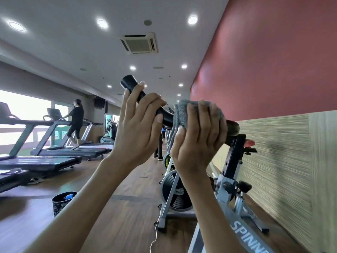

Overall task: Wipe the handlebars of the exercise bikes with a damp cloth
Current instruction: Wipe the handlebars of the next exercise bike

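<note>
Two bare forearms, raised from the lower edge.

Left hand (pixel 138 125): fingers curled round the black handlebar (pixel 131 84), steadying it near its upturned end.

Right hand (pixel 197 136): closed over the grey cloth (pixel 180 114), which was wrapped round the bar just beside the left hand.

Handlebar: mounted on the nearest exercise bike (pixel 231 181), close along the panelled wall (pixel 273 161).

Step in hand, by judgement: wiping the grip. It was best done with the cloth wrapped fully round, slid and twisted along the curve.

Surroundings: further bikes (pixel 175 194) in a row beyond; dark bucket (pixel 63 201) on the floor, left; treadmills (pixel 54 157), one bearing a person (pixel 76 121).

Obstructions: the left hand covered part of the bar and would need shifting; the wall probably cramped the right elbow.
</note>
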Demonstrator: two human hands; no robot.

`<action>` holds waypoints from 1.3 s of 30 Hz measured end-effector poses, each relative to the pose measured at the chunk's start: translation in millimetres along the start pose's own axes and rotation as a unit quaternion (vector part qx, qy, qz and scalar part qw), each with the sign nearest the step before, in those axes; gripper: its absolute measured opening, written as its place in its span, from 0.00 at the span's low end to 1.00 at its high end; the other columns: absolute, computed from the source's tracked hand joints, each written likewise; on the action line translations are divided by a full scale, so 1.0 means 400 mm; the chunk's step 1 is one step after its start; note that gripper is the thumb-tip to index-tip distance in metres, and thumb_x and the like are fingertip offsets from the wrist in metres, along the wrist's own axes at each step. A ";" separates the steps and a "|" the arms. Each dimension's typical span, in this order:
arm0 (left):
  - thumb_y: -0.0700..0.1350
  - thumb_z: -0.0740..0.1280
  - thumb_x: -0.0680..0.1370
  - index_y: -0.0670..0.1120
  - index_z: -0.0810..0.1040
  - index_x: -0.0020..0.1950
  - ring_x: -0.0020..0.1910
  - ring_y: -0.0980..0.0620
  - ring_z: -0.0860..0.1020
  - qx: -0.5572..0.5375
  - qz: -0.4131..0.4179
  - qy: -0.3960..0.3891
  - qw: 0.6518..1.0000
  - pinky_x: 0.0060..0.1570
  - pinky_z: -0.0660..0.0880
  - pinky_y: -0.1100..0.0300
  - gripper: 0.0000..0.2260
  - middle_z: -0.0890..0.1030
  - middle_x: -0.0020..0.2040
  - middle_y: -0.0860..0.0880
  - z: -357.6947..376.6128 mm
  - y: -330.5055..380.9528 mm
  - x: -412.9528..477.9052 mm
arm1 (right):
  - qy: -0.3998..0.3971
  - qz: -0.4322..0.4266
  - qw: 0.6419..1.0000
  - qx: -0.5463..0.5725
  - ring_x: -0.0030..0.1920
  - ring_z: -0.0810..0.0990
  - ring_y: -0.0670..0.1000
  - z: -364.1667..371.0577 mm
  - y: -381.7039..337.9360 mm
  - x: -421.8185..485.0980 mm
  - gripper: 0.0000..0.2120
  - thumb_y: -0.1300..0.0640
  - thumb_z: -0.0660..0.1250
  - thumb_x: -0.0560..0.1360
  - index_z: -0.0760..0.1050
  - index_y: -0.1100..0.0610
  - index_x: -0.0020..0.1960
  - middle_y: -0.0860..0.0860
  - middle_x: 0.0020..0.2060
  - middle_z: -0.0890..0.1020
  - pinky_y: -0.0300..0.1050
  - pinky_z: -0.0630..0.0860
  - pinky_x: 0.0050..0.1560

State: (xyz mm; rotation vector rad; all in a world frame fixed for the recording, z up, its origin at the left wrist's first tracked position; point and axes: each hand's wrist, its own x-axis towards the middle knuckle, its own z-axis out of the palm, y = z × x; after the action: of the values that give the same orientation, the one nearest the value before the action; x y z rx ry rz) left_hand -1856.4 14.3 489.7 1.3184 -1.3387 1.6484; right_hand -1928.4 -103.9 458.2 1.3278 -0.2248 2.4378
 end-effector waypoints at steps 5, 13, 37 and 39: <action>0.45 0.49 0.84 0.39 0.75 0.63 0.74 0.38 0.60 0.016 -0.002 0.000 1.000 0.71 0.58 0.36 0.18 0.77 0.62 0.42 0.003 0.007 0.002 | 0.041 0.067 0.997 0.004 0.70 0.67 0.57 -0.014 0.063 -0.010 0.18 0.53 0.49 0.81 0.69 0.59 0.65 0.57 0.66 0.73 0.56 0.55 0.74; 0.47 0.47 0.85 0.39 0.74 0.65 0.75 0.37 0.59 0.034 0.022 -0.033 0.999 0.71 0.59 0.36 0.20 0.76 0.63 0.42 -0.014 -0.003 0.001 | 0.081 -0.050 0.995 -0.021 0.77 0.55 0.51 0.080 -0.017 -0.030 0.19 0.52 0.51 0.81 0.68 0.56 0.69 0.53 0.65 0.71 0.52 0.52 0.75; 0.48 0.48 0.83 0.43 0.70 0.70 0.69 0.41 0.71 0.127 0.051 -0.115 0.984 0.65 0.68 0.41 0.21 0.76 0.67 0.43 0.026 0.189 0.045 | 0.185 0.246 0.904 0.297 0.73 0.63 0.56 0.076 0.120 -0.047 0.21 0.49 0.44 0.83 0.65 0.59 0.67 0.57 0.67 0.68 0.62 0.62 0.72; 0.49 0.46 0.83 0.45 0.69 0.72 0.73 0.46 0.67 0.124 0.041 -0.112 0.985 0.69 0.64 0.44 0.22 0.73 0.70 0.46 0.031 0.196 0.044 | 0.197 0.411 0.800 0.390 0.72 0.67 0.56 0.089 0.141 -0.044 0.22 0.48 0.43 0.84 0.64 0.59 0.69 0.55 0.69 0.70 0.65 0.66 0.69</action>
State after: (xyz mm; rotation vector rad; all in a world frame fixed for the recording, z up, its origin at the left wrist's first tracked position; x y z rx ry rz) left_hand -1928.8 -22.0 480.9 1.6544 -1.3634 1.8120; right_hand -1913.2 -171.1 464.7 1.0257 0.4831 3.7530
